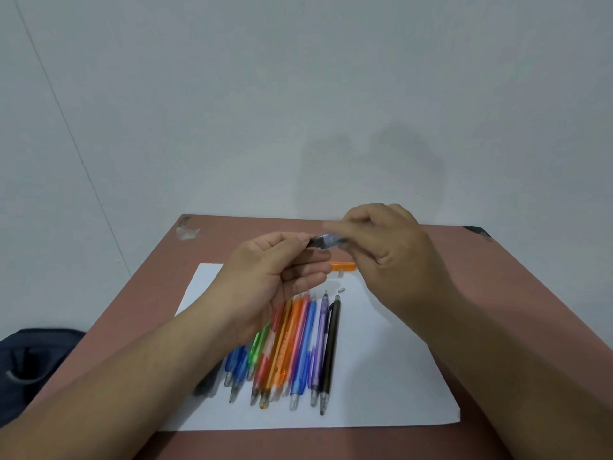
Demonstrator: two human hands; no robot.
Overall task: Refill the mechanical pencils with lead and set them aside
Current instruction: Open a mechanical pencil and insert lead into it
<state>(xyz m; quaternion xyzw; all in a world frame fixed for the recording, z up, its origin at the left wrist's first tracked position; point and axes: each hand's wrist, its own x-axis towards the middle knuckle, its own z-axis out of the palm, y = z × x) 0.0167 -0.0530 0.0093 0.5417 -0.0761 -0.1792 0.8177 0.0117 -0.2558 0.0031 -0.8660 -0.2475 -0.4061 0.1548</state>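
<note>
Both hands raised above the pencils, pinching a small case.

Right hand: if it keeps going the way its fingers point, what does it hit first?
The right hand points left, pinching a small dark case; the left hand's fingertips come first, already at the case's other end.

At the middle of the frame a matt white paper sheet lies on a smooth, dull reddish-brown tabletop. The pencils on it look like translucent coloured plastic with a slight gloss. Dark cloth bag at lower left; matt painted wall above.
</note>
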